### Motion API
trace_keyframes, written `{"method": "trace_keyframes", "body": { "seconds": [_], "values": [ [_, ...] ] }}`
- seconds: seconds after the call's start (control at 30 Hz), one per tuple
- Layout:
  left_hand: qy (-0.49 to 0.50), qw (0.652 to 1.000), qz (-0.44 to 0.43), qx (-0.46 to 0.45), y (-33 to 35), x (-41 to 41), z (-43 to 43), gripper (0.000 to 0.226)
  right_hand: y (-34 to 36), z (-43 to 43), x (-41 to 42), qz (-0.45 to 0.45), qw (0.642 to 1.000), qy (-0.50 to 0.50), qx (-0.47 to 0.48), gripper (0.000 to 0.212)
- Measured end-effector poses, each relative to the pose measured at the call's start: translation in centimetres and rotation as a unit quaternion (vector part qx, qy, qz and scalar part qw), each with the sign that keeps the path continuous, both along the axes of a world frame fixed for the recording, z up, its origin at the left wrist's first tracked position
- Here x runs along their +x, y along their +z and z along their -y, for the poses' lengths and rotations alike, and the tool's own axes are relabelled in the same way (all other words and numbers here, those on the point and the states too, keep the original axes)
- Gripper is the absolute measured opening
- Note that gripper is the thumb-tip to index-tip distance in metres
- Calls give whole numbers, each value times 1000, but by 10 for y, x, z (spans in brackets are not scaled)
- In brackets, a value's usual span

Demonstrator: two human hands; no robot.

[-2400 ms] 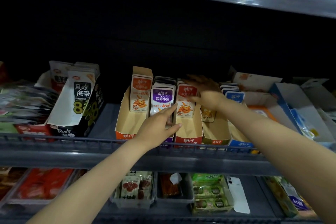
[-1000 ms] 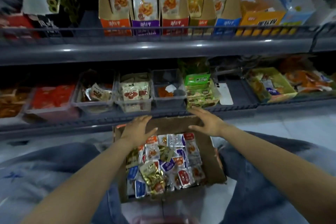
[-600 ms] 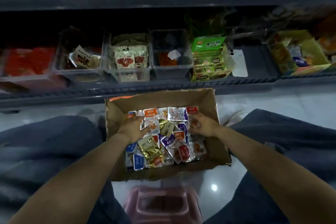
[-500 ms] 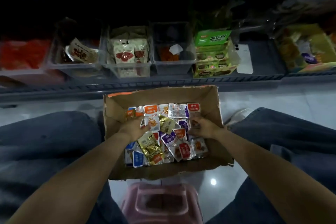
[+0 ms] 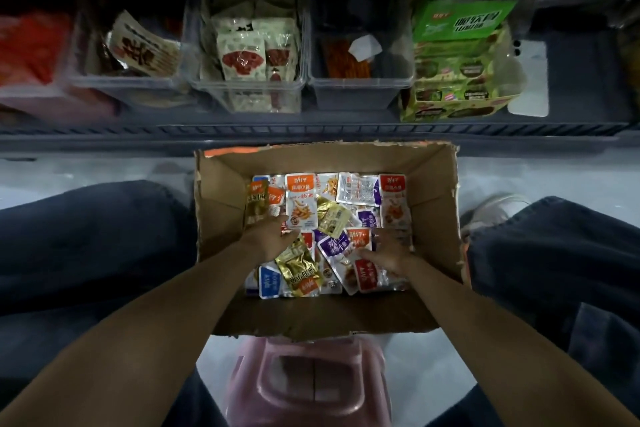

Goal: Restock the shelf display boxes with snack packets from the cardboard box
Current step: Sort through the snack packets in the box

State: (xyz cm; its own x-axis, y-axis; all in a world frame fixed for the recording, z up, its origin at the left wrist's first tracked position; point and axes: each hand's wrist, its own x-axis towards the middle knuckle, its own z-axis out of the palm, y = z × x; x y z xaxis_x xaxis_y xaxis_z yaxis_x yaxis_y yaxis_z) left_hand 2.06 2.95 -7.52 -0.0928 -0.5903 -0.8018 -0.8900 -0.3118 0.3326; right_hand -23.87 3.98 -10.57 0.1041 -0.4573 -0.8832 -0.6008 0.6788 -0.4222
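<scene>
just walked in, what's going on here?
A person is digging through a cardboard box of mixed snack packets that sits on the floor in front of a shelf. The left hand is at the lower edge of an orange packet. The right hand lies on the pile beside a red packet. It is unclear whether either hand has a grip. Nothing is lifted out.

A shop aisle is showing here: a dark grey metal shelf is carrying clear plastic bins and a green printed display carton of packaged snacks, while a brown cardboard box of foil packets is sitting below.
</scene>
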Motion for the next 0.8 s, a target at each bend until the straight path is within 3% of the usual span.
{"method": "trace_keyframes", "body": {
  "seconds": [0.23,0.53,0.67,0.8],
  "values": [
    [32,998,-38,46,-9,3,-7,54,-23,-2,30,-8,997,-76,-18,50],
    [106,990,-69,55,-9,9,-6,47,-27,1,65,16,999,-35,-33,39],
    [149,984,-89,47,-1,7,-2,40,-10,3,47,91,989,-115,1,30],
    [160,982,-89,44,16,-1,3,52,4,9,17,149,979,-131,40,21]
  ]
}}
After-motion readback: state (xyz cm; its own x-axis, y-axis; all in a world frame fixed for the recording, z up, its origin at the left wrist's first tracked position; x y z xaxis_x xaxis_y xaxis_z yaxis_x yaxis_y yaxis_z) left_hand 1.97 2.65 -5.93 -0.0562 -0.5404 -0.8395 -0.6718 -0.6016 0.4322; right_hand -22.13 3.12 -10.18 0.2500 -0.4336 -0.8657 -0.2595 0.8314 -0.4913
